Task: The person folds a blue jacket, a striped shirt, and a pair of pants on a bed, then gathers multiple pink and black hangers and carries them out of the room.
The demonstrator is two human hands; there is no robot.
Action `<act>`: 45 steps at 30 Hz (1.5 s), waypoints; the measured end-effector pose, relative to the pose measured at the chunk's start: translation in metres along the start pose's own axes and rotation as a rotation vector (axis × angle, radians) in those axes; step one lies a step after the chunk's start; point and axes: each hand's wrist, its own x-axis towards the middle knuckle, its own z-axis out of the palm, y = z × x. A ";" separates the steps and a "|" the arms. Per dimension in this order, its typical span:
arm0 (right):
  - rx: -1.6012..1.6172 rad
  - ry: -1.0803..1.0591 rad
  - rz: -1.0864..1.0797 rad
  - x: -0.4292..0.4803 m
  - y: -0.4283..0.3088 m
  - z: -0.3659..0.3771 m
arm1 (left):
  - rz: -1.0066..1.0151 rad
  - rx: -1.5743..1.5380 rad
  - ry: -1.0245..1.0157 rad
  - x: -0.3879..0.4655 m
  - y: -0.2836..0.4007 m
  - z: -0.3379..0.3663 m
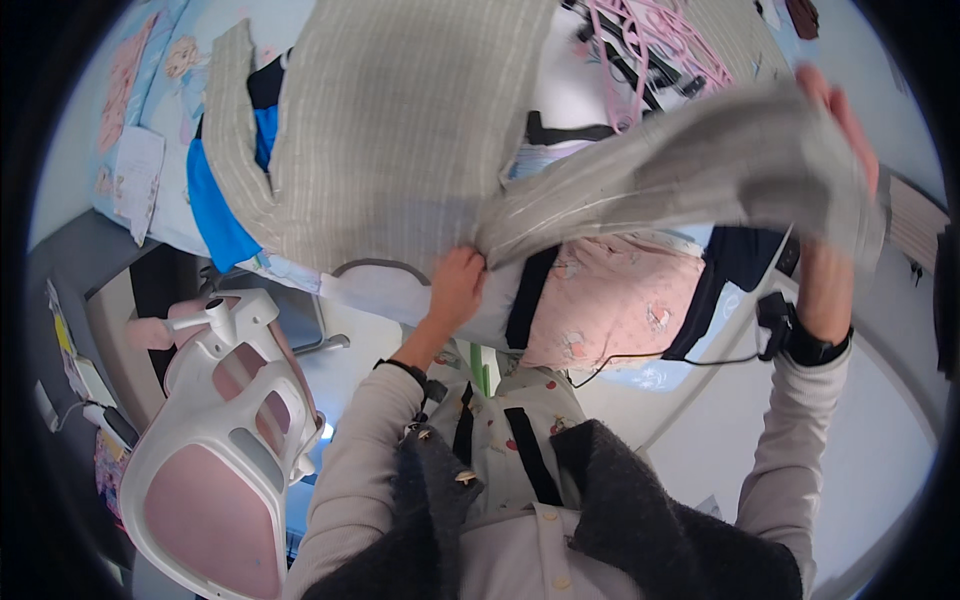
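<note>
A grey-beige striped long-sleeved garment (390, 135) lies spread over a bed, its neckline towards me. My left hand (457, 285) grips the cloth beside the neckline, at the shoulder. Out at the right, my right hand (844, 127) is raised with the garment's other sleeve (675, 172) draped over and around it; the sleeve is blurred, and part of the hand is hidden by the cloth, so its grip cannot be told. Under the raised sleeve lies a pink printed cloth (615, 300) with dark cloth beside it. A blue garment (214, 206) shows beneath the left sleeve.
Pink and black clothes hangers (637, 60) are heaped at the back right of the bed. Papers (139, 176) lie at its left. A white and pink chair (217, 450) stands at the lower left, near a grey desk (64, 255). A cable runs to my right wrist.
</note>
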 end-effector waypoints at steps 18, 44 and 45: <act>-0.791 0.173 0.119 -0.023 0.286 0.156 | -0.723 -1.019 -0.085 0.000 -0.039 -0.069; -0.641 0.435 -0.083 -0.015 0.332 0.156 | -0.082 0.299 0.598 0.307 -0.137 -0.227; -0.521 0.389 -0.003 -0.013 0.334 0.151 | 0.022 0.556 0.590 0.319 -0.139 -0.230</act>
